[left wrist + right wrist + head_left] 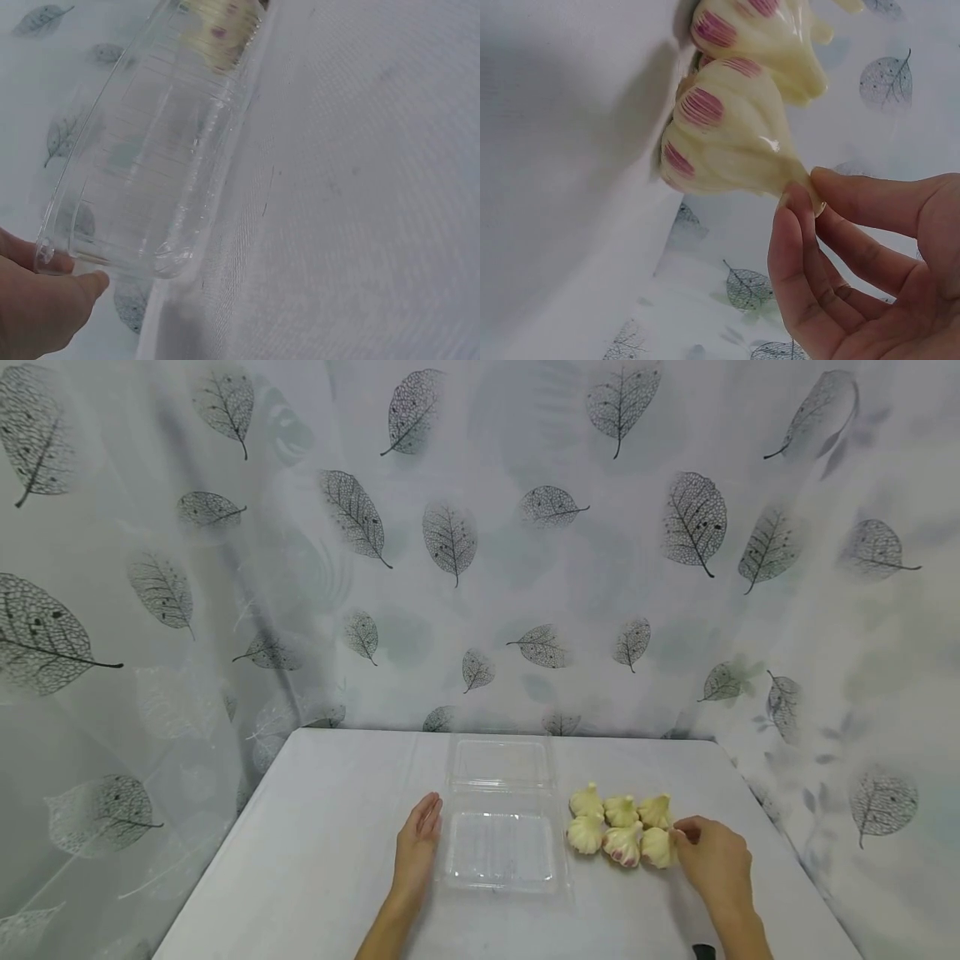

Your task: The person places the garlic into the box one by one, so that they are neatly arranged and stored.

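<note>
At the left rim of a clear plastic clamshell container, my left hand rests with straight fingers; its thumb and fingertips lie right at the container's corner in the left wrist view. My right hand pinches the stem of a garlic bulb between thumb and fingers, and the bulb's base sits close to the table. That garlic is the near right one in a cluster of several pale bulbs with purple streaks, among them another bulb. The clamshell lies with its lid folded back.
A white cloth covers the table. Leaf-print curtains hang behind it and along both sides. A small black object shows at the bottom edge beside my right forearm.
</note>
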Tool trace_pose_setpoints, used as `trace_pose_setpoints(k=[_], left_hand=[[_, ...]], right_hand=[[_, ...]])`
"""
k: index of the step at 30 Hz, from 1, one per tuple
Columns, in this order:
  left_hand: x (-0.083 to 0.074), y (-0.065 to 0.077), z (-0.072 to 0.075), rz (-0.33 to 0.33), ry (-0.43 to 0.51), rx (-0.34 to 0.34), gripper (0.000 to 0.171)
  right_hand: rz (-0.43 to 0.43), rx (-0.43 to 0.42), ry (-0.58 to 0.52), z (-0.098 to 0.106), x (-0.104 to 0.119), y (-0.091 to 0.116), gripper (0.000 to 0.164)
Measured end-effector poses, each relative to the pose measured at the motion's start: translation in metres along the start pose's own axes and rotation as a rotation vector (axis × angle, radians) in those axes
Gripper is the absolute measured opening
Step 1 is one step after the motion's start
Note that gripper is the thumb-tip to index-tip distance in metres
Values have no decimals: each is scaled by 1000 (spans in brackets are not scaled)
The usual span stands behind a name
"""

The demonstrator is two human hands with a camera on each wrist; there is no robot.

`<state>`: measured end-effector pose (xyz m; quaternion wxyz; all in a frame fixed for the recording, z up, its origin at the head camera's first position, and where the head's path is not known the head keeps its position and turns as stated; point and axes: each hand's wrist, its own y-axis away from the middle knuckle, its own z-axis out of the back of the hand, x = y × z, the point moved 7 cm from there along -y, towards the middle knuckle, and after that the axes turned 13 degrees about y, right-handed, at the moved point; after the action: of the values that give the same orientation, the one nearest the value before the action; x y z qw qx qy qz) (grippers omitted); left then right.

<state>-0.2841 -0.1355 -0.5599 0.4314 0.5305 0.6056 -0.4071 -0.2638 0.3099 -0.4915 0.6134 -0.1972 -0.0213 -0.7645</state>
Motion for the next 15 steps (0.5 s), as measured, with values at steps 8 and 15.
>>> trace_pose_setpoints(k=[8,15], left_hand=[[1,-3,1,-1,-18,-7,52],[2,-2,1,3,-4,-7,54]], right_hand=[[12,-90,-6,17,5,2,14],[30,-192,-18,34,12,8,10]])
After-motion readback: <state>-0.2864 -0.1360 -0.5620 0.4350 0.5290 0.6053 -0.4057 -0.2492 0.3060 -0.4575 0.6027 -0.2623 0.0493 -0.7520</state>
